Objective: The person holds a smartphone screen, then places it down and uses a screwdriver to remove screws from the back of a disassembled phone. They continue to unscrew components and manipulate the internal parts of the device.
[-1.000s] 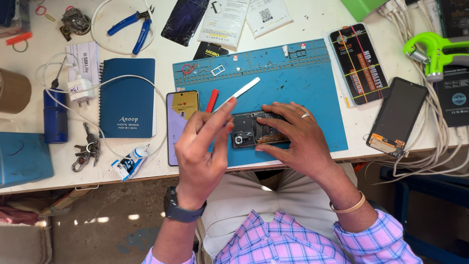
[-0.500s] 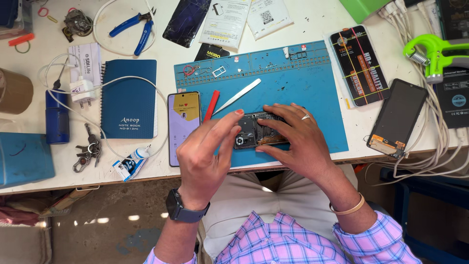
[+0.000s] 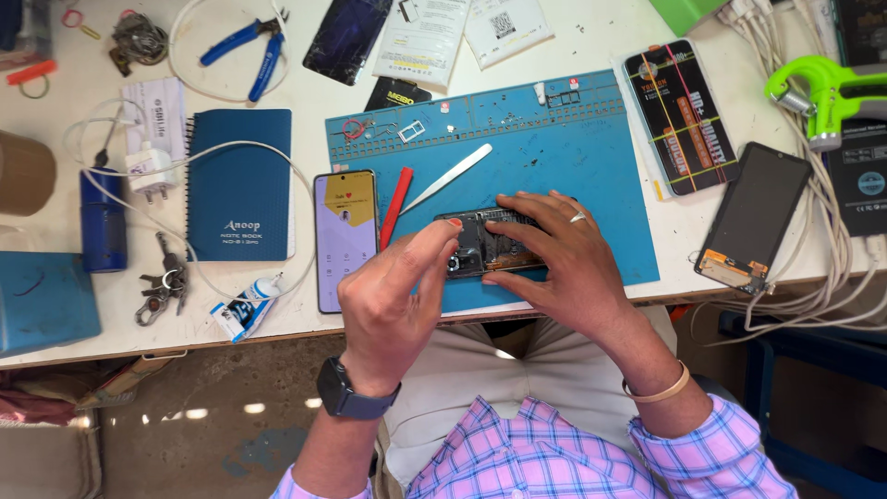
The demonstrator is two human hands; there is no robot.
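2 hands meet over an opened phone lying back-up near the front edge of the blue work mat, close to the person's body where both wrists can rest steady. At 6 o'clock of the phone, the left hand curls with its fingers drawn together, the tips pinched down at the phone's left end; whether they grip a small part or a screw there is too fine to tell, so it may only be pressing. At 4 o'clock, the right hand lies flat and spread, fingers half open and draped over the phone's right half, pinning it to the mat so it does not slide, as I judge it. Just beyond the phone, at 11 o'clock, a red pry tool and white tweezers lie side by side on the mat, within easy reach. At 9 o'clock, a second phone with a lit screen rests just off the mat's left edge, likely kept in sight for reference. Farther left sit a blue notebook, a bunch of keys and a small glue tube. Well apart at 3 o'clock lies a loose dark screen panel, and at 12 o'clock the mat's far rim holds small parts in its trays, with blue pliers beyond.
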